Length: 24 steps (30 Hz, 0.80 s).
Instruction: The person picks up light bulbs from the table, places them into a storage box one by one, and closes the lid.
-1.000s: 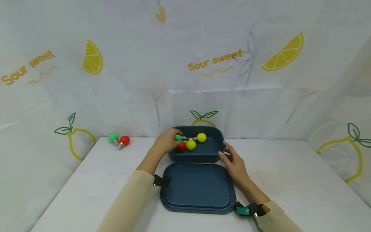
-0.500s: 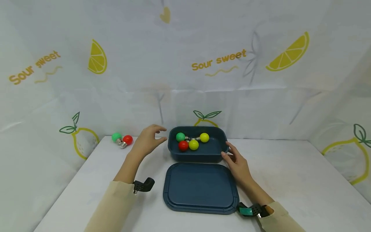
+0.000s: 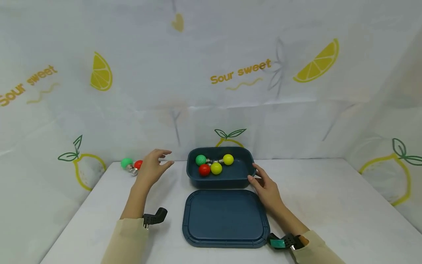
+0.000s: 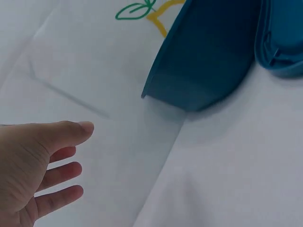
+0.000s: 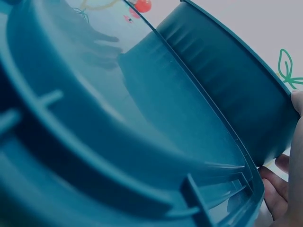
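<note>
A dark blue plastic box [image 3: 239, 174] stands uncovered at the back of the table. Inside it lie several coloured light bulbs with metal screw bases: a green bulb [image 3: 200, 160], a red bulb [image 3: 204, 169] and two yellow bulbs [image 3: 216, 168]. My right hand [image 3: 268, 189] holds the box's front right corner, thumb at the front and fingers along the side. In the air left of the box is my left hand [image 3: 151, 168], thumb and fingers apart, nothing between them. Beyond it lie another green bulb [image 3: 126, 162] and a red bulb [image 3: 138, 164], partly hidden by the hand.
The box's dark blue lid [image 3: 225, 218] lies flat in front of the box, near my right wrist. A white sheet printed with lemons [image 3: 197, 88] hangs right behind the white table [image 3: 316, 205] and along its sides.
My left hand let go of the green bulb in the box, came out, and moved left toward the two bulbs on the table. The right hand stays at the box corner.
</note>
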Each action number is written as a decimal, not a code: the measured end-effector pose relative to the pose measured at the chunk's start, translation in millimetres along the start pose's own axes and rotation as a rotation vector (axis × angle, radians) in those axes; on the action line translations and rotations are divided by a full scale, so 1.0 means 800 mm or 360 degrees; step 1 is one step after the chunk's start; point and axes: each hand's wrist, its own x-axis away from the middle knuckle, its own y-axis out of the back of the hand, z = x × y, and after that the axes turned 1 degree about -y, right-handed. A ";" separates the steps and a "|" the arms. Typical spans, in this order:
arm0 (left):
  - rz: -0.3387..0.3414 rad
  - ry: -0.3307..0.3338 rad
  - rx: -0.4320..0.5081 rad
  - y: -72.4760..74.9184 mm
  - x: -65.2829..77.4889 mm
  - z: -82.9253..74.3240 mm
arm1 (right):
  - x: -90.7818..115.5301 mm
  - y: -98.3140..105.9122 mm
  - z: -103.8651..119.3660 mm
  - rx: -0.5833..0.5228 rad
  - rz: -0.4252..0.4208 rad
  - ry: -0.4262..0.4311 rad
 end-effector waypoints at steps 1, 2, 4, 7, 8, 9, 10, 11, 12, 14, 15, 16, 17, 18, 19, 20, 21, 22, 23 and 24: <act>0.0001 -0.0003 -0.0004 0.001 -0.001 0.003 | 0.000 0.001 0.000 0.0002 -0.0002 0.0002; -0.0005 -0.0001 0.0005 0.001 -0.002 0.007 | 0.000 0.001 0.000 0.0005 -0.0005 0.0010; -0.0035 0.0010 0.0005 0.002 -0.002 0.015 | -0.001 0.002 -0.002 0.0008 -0.0002 0.0015; -0.0091 0.0020 0.0009 -0.001 -0.001 0.030 | -0.001 0.004 -0.002 0.0015 -0.0003 0.0018; -0.0109 0.0025 0.0010 -0.003 -0.001 0.035 | -0.001 0.004 -0.003 0.0021 -0.0008 0.0020; -0.0127 0.0026 0.0010 -0.006 -0.001 0.040 | -0.001 0.004 -0.003 0.0022 -0.0010 0.0014; -0.0144 0.0029 0.0016 -0.009 -0.001 0.045 | -0.001 0.004 -0.003 0.0024 -0.0011 0.0011; -0.0167 0.0034 0.0025 -0.013 0.000 0.051 | -0.001 0.004 -0.003 0.0023 -0.0014 0.0006; -0.0197 0.0037 0.0035 -0.015 0.000 0.056 | -0.001 0.003 -0.003 0.0023 -0.0017 0.0002; -0.0279 0.0048 0.0055 -0.020 0.003 0.067 | 0.000 0.002 -0.003 0.0023 -0.0018 -0.0006; -0.0339 0.0069 0.0063 -0.021 0.005 0.073 | 0.001 0.002 -0.003 0.0016 -0.0015 -0.0010; -0.0397 0.0087 0.0073 -0.023 0.006 0.079 | 0.001 0.001 -0.003 0.0007 -0.0016 -0.0010; -0.0451 0.0101 0.0090 -0.025 0.008 0.084 | 0.001 0.001 -0.003 0.0004 -0.0018 -0.0010; -0.0493 0.0115 0.0112 -0.026 0.010 0.090 | 0.001 0.001 -0.003 0.0002 -0.0019 -0.0008; -0.0522 0.0129 0.0135 -0.027 0.011 0.095 | 0.001 0.000 -0.003 -0.0001 -0.0021 -0.0007; -0.0538 0.0146 0.0155 -0.028 0.013 0.099 | 0.001 0.000 -0.003 -0.0003 -0.0024 -0.0005; -0.0540 0.0168 0.0171 -0.029 0.014 0.104 | 0.001 -0.001 -0.003 -0.0006 -0.0023 0.0001; -0.0521 0.0178 0.0178 -0.030 0.015 0.107 | 0.001 -0.001 -0.003 -0.0008 -0.0026 0.0002; -0.0499 0.0190 0.0177 -0.030 0.015 0.110 | 0.000 -0.002 -0.003 -0.0005 -0.0027 0.0002; -0.0473 0.0208 0.0167 -0.031 0.016 0.112 | 0.000 -0.003 -0.003 -0.0008 -0.0030 0.0004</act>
